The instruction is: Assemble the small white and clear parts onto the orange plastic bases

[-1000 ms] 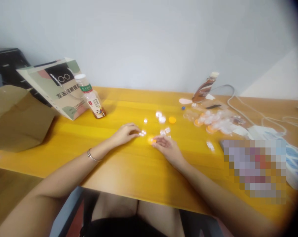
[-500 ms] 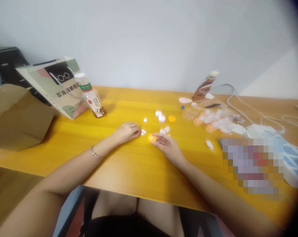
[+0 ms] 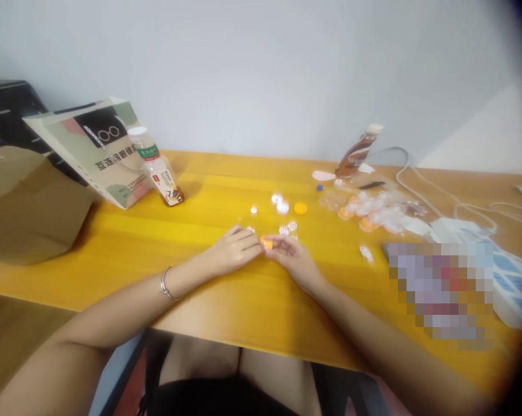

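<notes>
Between the thumb and fingers of my right hand (image 3: 294, 258) is a small orange round piece (image 3: 268, 244), perhaps a cap. My left hand (image 3: 237, 251) has its fingers pinched together at the left side of that piece; what they hold, if anything, is hidden. Just beyond my left fingers lie small white bits (image 3: 251, 230), partly covered by the hand. Patterned white pieces (image 3: 292, 226) rest past my right fingertips. Farther back are white round discs (image 3: 282, 207), a tiny white piece (image 3: 254, 210) and a flat orange disc (image 3: 300, 208).
At the right lie clustered orange-and-clear parts (image 3: 376, 211), a small white packet (image 3: 366, 253), a blurred-out flat object (image 3: 438, 294) and white cables (image 3: 406, 167). A brown bottle (image 3: 358, 153) stands behind. On the left are a labelled bottle (image 3: 159, 170), a paper bag (image 3: 92, 153) and a brown bag (image 3: 31, 202).
My left hand has moved right, from the small white bits to the orange piece, so the two hands now meet there. My right hand stays about where it was, holding the piece.
</notes>
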`<state>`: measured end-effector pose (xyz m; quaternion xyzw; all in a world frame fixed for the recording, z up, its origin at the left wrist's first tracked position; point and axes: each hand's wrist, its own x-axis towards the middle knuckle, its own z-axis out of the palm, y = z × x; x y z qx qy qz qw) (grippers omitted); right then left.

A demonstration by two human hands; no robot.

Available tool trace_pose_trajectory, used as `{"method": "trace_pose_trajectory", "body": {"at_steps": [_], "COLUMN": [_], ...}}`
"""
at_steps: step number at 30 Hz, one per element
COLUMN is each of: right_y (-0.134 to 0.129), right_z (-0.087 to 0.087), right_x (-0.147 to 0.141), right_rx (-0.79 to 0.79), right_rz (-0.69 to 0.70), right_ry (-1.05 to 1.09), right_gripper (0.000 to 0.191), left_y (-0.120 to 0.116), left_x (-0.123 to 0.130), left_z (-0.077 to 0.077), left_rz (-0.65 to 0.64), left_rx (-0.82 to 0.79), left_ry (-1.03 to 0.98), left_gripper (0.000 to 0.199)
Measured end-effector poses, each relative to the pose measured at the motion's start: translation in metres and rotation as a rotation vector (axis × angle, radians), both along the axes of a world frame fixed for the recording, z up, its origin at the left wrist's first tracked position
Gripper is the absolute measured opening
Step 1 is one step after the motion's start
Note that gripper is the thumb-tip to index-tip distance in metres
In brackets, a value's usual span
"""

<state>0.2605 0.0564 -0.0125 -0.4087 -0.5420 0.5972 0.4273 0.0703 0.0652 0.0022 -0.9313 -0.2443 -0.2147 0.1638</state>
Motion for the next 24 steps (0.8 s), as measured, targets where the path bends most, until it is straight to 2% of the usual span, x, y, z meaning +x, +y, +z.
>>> {"method": "trace_pose_trajectory", "body": {"at_steps": [7, 13, 19, 21, 24], "right_y": [-0.001, 0.001, 0.000, -0.001, -0.002], "right_z": [0.001, -0.007, -0.004, -0.001, 0.002], "right_x": [0.001, 0.001, 0.000, 0.000, -0.001], "right_rx": [0.001, 0.041, 0.028, 0.017, 0.017], "right_rz": [-0.016, -0.016, -0.036, -0.055, -0.077], "right_ry": [0.032, 0.059, 0.050, 0.030, 0.012], "right_gripper": [0.022, 0.021, 0.022, 0.022, 0.023], "left_y": [-0.002, -0.002, 0.003, 0.010, 0.023], "left_x": [0.001, 0.005, -0.004, -0.013, -0.027], "left_z": [0.000, -0.002, 0.004, 0.005, 0.004], "left_rz": [-0.024, -0.016, -0.095, -0.059, 0.076], "left_rx": [-0.020, -0.040, -0.211, -0.274, -0.412], "left_ry": [-0.032, -0.084, -0.161, -0.271, -0.375], "left_gripper": [0.018, 0.018, 0.020, 0.019, 0.019]}}
